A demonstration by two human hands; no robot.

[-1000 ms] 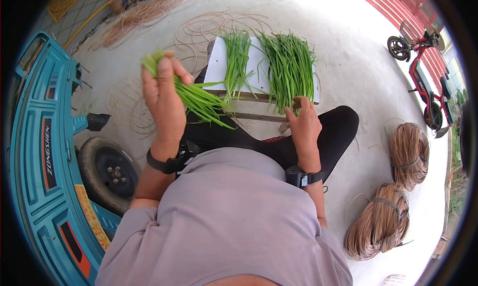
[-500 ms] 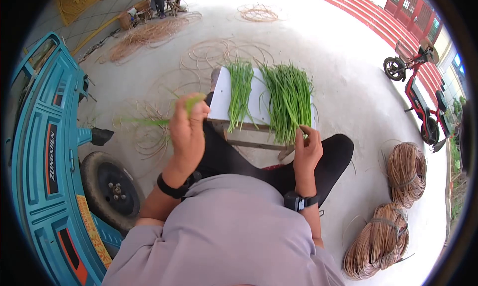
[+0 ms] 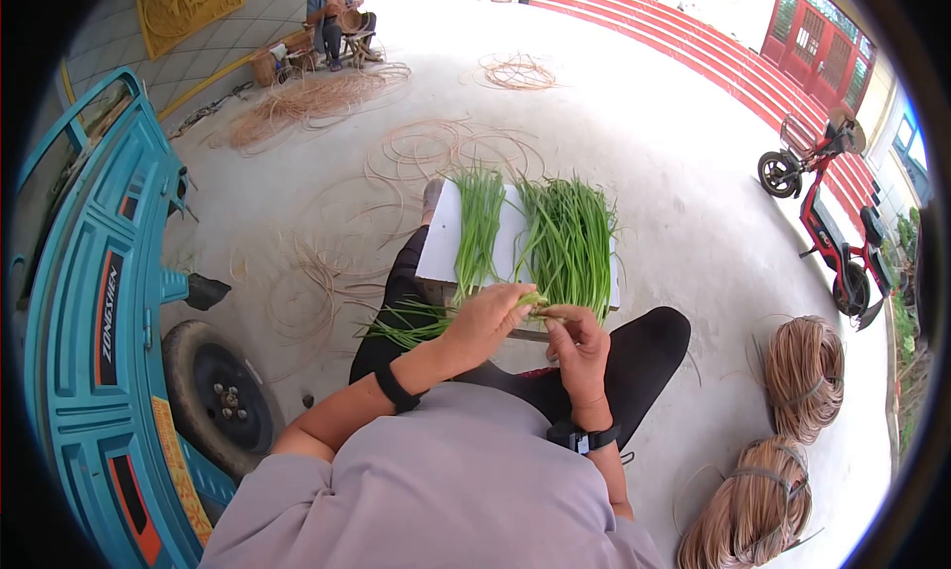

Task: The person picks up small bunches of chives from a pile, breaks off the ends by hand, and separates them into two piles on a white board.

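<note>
The left hand [image 3: 480,326] is closed around a bunch of green stalks [image 3: 411,328], pale ends poking past its fingertips, leaves trailing leftward. The right hand's [image 3: 580,346] thumb and fingers bend in at those ends; whether they pinch any stalk, I cannot tell. Just beyond the fingers lies a white board [image 3: 444,244], its near edge partly covered by the hands, bearing a narrow pile of greens [image 3: 480,227] and a wider pile [image 3: 568,237]. Left of the fingers stand a wheel [image 3: 223,396] and a blue vehicle [image 3: 74,321] lettered "ZONGSHEN"; its yellow strip's writing is unclear. Right of them are two cane coils [image 3: 804,379] and, farther, a red scooter [image 3: 830,234]. Loose cane loops [image 3: 426,153] lie beyond the board on pale concrete [image 3: 674,193]. Farthest off are a seated person [image 3: 335,19], a gold panel [image 3: 190,9] and red steps [image 3: 684,36].
</note>
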